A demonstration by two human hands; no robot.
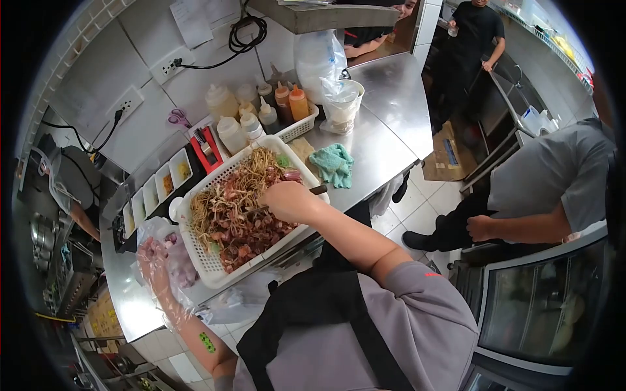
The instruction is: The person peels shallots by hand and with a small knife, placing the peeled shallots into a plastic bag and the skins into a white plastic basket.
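A white perforated basket (207, 262) on the steel counter holds a heap of skewers with meat and vegetables (238, 205). My right hand (287, 199) hovers over the basket's right side, closed on a dark wooden handle (318, 189) that sticks out toward the counter. My left hand (155, 260), inside a clear plastic glove, reaches into a plastic bag of pinkish pieces (177, 257) just left of the basket; I cannot tell what it grips.
A green cloth (334, 163) lies right of the basket. Squeeze bottles (261, 114) fill a white tray behind it, next to small sauce containers (160, 186). A person in grey (554, 189) stands at the right, another in black (473, 39) farther back.
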